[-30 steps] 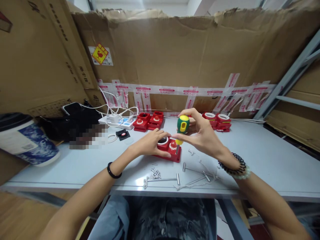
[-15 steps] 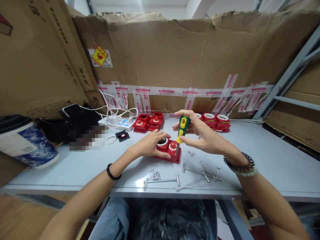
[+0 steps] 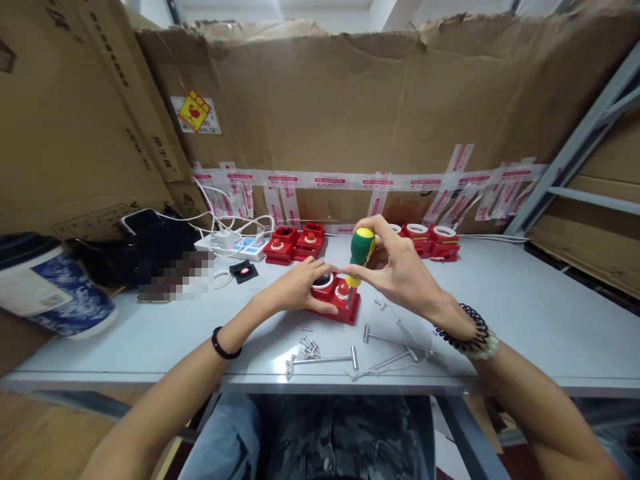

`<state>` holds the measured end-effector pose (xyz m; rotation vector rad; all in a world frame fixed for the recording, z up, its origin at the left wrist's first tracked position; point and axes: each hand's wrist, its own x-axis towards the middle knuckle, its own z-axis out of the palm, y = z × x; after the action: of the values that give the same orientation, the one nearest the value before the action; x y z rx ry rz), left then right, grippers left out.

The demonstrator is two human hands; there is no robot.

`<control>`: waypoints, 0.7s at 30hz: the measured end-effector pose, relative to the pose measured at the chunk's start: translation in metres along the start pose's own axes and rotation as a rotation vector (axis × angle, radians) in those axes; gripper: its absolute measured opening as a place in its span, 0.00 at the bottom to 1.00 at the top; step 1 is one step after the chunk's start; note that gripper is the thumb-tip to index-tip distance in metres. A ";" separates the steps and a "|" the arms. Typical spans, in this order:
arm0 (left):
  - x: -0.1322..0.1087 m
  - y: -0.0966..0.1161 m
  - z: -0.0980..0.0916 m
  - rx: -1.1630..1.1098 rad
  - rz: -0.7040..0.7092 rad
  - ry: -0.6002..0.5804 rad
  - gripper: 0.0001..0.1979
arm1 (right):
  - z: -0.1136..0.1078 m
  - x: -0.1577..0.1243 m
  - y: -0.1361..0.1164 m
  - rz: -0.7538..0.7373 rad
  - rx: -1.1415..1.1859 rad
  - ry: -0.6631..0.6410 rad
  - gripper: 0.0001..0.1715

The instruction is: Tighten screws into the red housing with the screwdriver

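I have the right hand (image 3: 403,275) gripping a green-and-yellow screwdriver (image 3: 361,248), tip down at the right end of the red housing (image 3: 341,314). My left hand (image 3: 300,287) clasps the housing's left side; loose screws (image 3: 309,347) lie nearer.

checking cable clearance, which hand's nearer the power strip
Left: the left hand is front-right of the power strip; the right hand, gripping the screwdriver, is farther right.
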<state>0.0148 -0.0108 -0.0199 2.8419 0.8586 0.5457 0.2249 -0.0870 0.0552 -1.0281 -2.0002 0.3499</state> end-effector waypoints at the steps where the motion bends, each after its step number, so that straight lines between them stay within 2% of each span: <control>1: 0.000 -0.001 0.000 -0.001 -0.005 0.002 0.34 | 0.001 0.000 0.001 0.002 -0.009 0.020 0.25; 7: -0.002 -0.003 -0.002 -0.109 -0.034 -0.027 0.35 | -0.006 0.002 0.013 0.017 0.122 0.013 0.24; 9: -0.002 -0.004 -0.005 -0.151 -0.042 -0.047 0.36 | -0.014 0.002 0.014 0.014 0.183 0.092 0.25; 11: -0.004 -0.006 -0.010 -0.177 -0.049 -0.069 0.35 | -0.023 0.003 0.014 0.007 0.202 0.226 0.25; 13: -0.006 -0.009 -0.016 -0.187 -0.055 -0.093 0.31 | -0.034 0.004 0.017 0.010 0.190 0.354 0.25; 15: -0.008 -0.011 -0.022 -0.164 -0.066 -0.097 0.26 | -0.044 0.006 0.024 0.045 0.189 0.410 0.23; 18: -0.008 -0.008 -0.025 -0.141 -0.112 -0.052 0.19 | -0.054 0.005 0.040 0.106 0.152 0.358 0.16; 21: -0.002 0.000 -0.017 -0.142 -0.203 0.066 0.18 | -0.055 0.000 0.056 0.107 -0.135 0.151 0.11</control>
<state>0.0067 -0.0114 -0.0052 2.5857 1.0591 0.6483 0.2977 -0.0587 0.0572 -1.2133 -1.8580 0.1896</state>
